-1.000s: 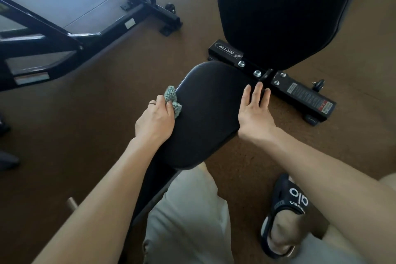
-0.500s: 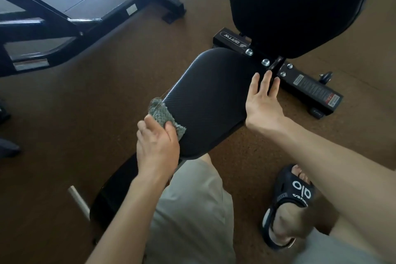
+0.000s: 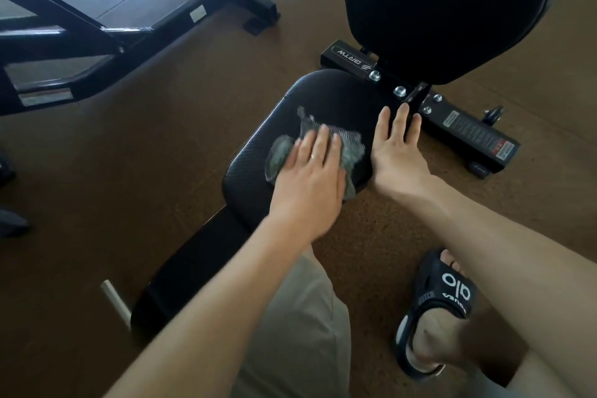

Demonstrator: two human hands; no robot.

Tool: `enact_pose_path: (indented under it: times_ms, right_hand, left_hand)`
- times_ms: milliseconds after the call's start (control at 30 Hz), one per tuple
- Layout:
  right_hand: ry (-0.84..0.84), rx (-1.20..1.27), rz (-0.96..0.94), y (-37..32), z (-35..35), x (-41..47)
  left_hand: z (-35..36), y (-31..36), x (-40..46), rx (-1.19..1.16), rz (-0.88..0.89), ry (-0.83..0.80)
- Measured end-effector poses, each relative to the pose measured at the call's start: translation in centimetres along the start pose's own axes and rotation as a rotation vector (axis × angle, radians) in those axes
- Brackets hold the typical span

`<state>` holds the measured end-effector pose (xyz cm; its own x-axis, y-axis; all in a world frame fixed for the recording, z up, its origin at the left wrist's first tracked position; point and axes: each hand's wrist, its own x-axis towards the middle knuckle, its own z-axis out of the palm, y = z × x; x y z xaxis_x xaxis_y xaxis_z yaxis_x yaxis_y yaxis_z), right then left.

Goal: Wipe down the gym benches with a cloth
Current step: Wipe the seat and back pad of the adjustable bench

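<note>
Two hands work on the seat pad (image 3: 258,168) of a black bench in the head view, the only one there is. The left hand (image 3: 310,178) lies flat with straight fingers on a grey-green cloth (image 3: 350,147), pressing it onto the middle of the pad; nothing is pinched. The right hand (image 3: 395,152) rests with fingers straight and together along the pad's right edge, near the hinge bolts (image 3: 399,91), and seems to steady the bench, though motion blur makes the contact hard to judge. The raised back pad (image 3: 452,10) stands beyond, and a second frame (image 3: 129,32) lies on the brown floor (image 3: 145,145) to the left. A sandal (image 3: 442,297) shows lower right.

The cloth looks soft, light and limp, so it should bunch and slide under a flat palm; spreading the fingers wide over its middle would keep it from rolling up. The textured pad looks firm yet cushioned and likely takes steady pressure well.
</note>
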<state>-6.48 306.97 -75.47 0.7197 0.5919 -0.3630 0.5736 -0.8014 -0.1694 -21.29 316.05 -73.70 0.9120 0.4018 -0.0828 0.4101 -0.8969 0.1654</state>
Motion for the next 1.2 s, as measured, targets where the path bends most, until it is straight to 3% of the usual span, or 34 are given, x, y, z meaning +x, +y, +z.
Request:
enact_pose_path:
  times_ms: [233, 467, 567, 767, 867, 1000, 1133, 1200]
  right_hand:
    - [0.005, 0.039, -0.013, 0.3, -0.6, -0.7]
    - [0.061, 0.136, -0.035, 1.2, 0.0, -0.8]
    - [0.103, 0.373, -0.049, 3.0, 0.1, -0.6]
    - [0.036, 1.213, 0.370, 5.4, -0.8, 0.2]
    - [-0.003, 1.593, 0.402, 4.4, -1.9, -0.1]
    - [-0.055, 1.621, 0.381, 4.4, -1.6, 0.5]
    - [-0.227, 1.700, 0.382, 4.9, -1.2, 2.7]
    - [-0.228, 1.766, 0.452, 5.1, -1.8, 3.4]
  left_hand:
    - [0.2, -3.0, -7.1, 0.202, 0.187, 0.036]
    - [1.5, -0.4, -3.2, 0.232, 0.150, 0.006]
    - [1.6, 1.7, 0.2, 0.158, 0.126, -0.022]
    - [1.7, 5.7, 5.1, 0.152, 0.083, -0.048]
    - [1.8, 4.9, 2.6, 0.191, 0.119, -0.035]
    - [1.8, 3.2, 0.3, 0.208, 0.194, -0.061]
    - [2.0, 5.0, 4.4, 0.217, 0.155, -0.067]
    - [2.2, 6.3, 6.5, 0.228, 0.150, -0.073]
